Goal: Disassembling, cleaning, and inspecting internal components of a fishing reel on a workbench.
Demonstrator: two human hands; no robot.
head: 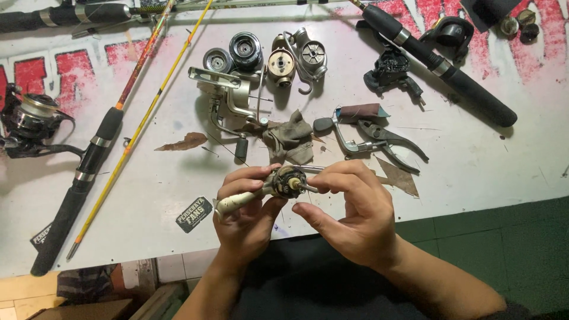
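We had the reel body (283,182) up over the near edge of the bench (474,172), left hand (246,207) with its grip wrapped round the pale stem, right hand (349,210) with its grip pinching the small shaft sticking out of the reel's right side. Behind it on the bench lay a grey rag (290,139), pliers (388,142), a crank handle (341,133), loose spools (246,50) and a stripped silver reel frame (228,95). Black-handled rod (83,178) and yellow rod (139,127) lay off to the left.

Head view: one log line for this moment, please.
left hand: holds reel body | right hand: fingers pinch its shaft | pliers, rag, reel parts behind | rods left
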